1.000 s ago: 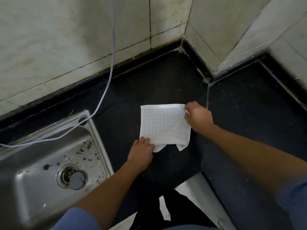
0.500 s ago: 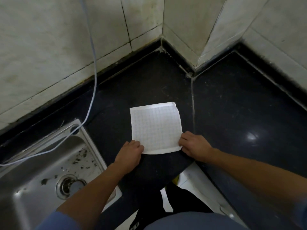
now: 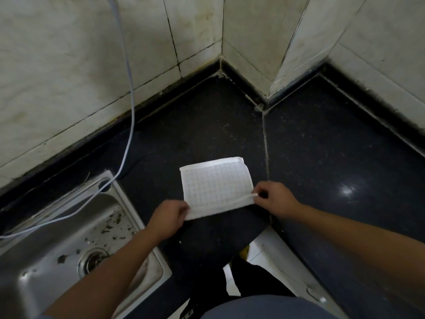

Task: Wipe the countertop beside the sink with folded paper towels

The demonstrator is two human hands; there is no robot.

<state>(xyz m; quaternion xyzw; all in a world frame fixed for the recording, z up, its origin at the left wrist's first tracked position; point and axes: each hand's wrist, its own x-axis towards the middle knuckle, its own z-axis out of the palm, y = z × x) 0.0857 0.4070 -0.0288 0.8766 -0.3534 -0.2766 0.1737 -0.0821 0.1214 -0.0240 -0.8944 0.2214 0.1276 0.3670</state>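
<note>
A white, grid-embossed paper towel (image 3: pixel 215 184) lies on the black countertop (image 3: pixel 200 132) just right of the steel sink (image 3: pixel 57 245). My left hand (image 3: pixel 169 218) pinches the towel's near left corner. My right hand (image 3: pixel 274 199) pinches the near right corner, and the near edge is lifted off the counter and curls up between the two hands. The far half of the towel still lies flat.
A pale cable (image 3: pixel 128 88) hangs down the tiled wall (image 3: pixel 69 65) and runs into the sink, whose basin holds dark debris around the drain (image 3: pixel 92 261). The counter bends round a wall corner (image 3: pixel 264 104) to the right. White floor tiles (image 3: pixel 269 254) show below the counter's edge.
My right hand left the towel's far right corner and came to the near right corner. Both hands now lift the near edge, which lay flat half a second ago.
</note>
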